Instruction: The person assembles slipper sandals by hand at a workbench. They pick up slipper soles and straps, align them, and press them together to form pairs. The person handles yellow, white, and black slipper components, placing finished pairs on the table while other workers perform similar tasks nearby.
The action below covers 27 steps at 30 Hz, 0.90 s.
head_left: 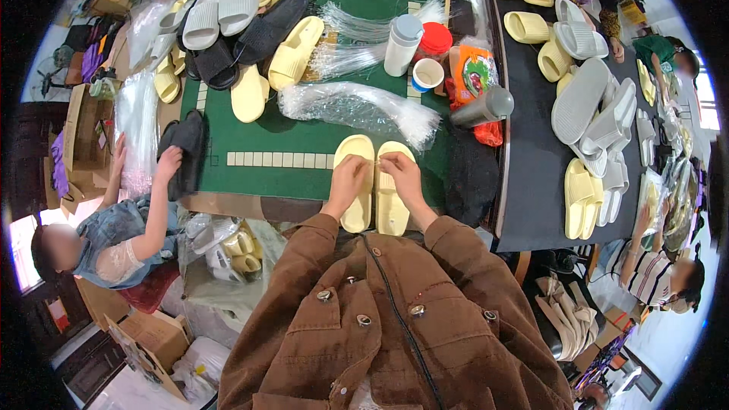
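A pair of pale yellow slides lies side by side at the near edge of the green table, the left slide (357, 218) and the right slide (391, 212) slightly apart. Over the strap of the left one is my left hand (348, 182), fingers pinched at its inner edge. My right hand (402, 176) rests across the right slide's strap, its fingertips likewise pinched towards the gap. Whatever is between the fingertips is too small to make out. Beyond the slides lies a bundle of thin clear plastic strands (361, 110), partly inside a clear bag.
Past the bundle stand a white bottle (402, 49), a paper cup (427, 76) and a grey tumbler (484, 108). Grey, black and yellow slides (224, 15) pile up at the far left. A dark table (531, 182) on the right bears more. Co-workers sit around; one touches a black slide (182, 152).
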Motion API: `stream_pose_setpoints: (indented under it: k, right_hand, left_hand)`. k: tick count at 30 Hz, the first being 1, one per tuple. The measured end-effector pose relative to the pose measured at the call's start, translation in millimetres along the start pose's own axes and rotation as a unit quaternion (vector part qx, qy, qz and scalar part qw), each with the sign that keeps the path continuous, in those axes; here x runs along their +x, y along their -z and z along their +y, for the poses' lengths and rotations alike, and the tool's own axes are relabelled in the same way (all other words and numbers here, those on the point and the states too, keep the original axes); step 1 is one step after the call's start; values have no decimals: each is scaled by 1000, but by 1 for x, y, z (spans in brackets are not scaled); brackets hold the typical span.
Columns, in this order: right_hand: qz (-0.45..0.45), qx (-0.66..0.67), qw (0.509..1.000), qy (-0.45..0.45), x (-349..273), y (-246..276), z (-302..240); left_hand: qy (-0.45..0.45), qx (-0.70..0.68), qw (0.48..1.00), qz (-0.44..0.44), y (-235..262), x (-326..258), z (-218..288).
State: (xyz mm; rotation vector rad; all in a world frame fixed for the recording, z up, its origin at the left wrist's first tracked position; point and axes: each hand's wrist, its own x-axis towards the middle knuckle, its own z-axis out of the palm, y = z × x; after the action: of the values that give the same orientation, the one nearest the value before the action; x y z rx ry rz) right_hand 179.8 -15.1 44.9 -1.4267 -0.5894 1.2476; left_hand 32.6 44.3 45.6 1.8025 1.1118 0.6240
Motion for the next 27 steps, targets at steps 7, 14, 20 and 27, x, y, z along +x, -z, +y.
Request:
stream_pose_setpoints:
  k: [7,14,20,27]
  right_hand:
    - [29,-153,980,126,0,2,11]
    - [138,-114,978,109,-19,15,-23]
    - [327,235,913,62,-82,168,-65]
    - [640,-198,736,101,-147,459,-47]
  left_hand:
    - [-45,-13,999,10,-6,2,11]
    - [-98,104,990,8,-10,-2,8]
    - [-106,167,980,-26,-19,-9,18]
    - [-123,318,936,-90,-45,-27,29]
